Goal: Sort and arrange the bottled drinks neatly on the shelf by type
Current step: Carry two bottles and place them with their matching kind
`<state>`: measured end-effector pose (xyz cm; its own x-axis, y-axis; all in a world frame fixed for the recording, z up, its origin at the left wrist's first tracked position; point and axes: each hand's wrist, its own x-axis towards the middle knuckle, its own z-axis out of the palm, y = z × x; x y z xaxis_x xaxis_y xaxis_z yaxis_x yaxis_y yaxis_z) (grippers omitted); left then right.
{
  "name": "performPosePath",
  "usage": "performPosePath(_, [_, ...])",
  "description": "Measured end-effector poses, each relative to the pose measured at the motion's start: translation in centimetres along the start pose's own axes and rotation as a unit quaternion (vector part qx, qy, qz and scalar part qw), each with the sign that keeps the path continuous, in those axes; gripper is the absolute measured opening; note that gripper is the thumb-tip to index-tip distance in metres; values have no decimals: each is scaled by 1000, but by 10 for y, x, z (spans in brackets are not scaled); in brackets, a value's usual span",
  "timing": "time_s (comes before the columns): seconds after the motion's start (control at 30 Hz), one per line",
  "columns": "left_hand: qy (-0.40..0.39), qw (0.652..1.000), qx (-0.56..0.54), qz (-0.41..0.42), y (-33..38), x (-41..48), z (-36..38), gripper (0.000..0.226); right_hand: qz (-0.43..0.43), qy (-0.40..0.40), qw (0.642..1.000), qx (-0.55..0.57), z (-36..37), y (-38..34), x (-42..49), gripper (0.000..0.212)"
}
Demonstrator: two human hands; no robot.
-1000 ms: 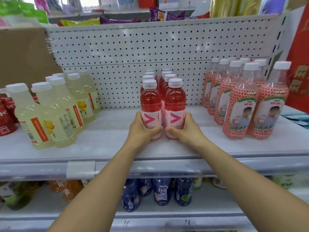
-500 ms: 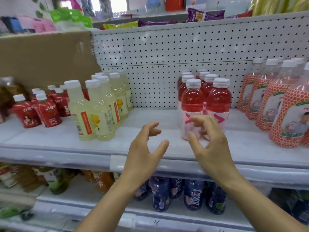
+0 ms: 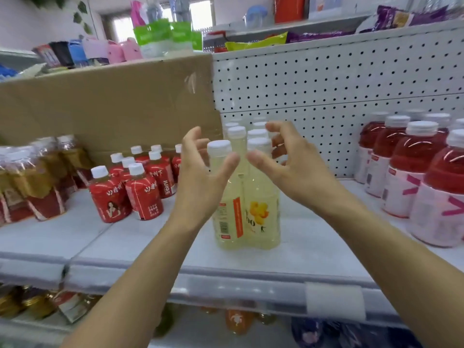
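Observation:
Pale yellow drink bottles (image 3: 251, 217) with white caps stand in two rows on the white shelf (image 3: 155, 247), straight in front of me. My left hand (image 3: 203, 177) hovers at the left of the front bottle's neck, fingers spread and loosely bent, holding nothing. My right hand (image 3: 293, 164) hovers at the right of the front bottles, fingers also bent and spread, empty. Red drink bottles with pink labels (image 3: 426, 187) stand in rows at the right. Small red-labelled bottles (image 3: 140, 187) stand grouped at the left.
Shrink-wrapped amber and red bottles (image 3: 37, 179) sit at the far left. A cardboard sheet (image 3: 108, 109) and a white pegboard (image 3: 326, 91) back the shelf. Snack bags and packs lie on the shelf above. Dark and orange bottles stand on the lower shelf (image 3: 238, 322).
Both hands let go of the two front red bottles and moved left. My view swung left, and the hands now flank the yellow bottles.

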<state>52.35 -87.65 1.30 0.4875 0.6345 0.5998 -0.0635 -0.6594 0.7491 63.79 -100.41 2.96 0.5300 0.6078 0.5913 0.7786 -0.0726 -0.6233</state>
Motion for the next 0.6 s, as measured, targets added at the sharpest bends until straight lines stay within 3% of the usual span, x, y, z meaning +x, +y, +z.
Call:
performPosePath(0.07, [-91, 996, 5, 10, -6, 13, -1, 61, 19, 3, 998, -65, 12, -4, 5, 70])
performPosePath(0.13, [-112, 993, 12, 41, -15, 18, -1, 51, 23, 9, 996, -82, 16, -2, 3, 62])
performPosePath(0.27, [-83, 994, 8, 70, -39, 34, -20, 42, 53, 58, 991, -108, 13, 9, 7, 51])
performPosePath(0.6, [-61, 997, 32, 23, -91, 89, -56, 41, 164, 126, 959, -196, -36, 64, 37, 56])
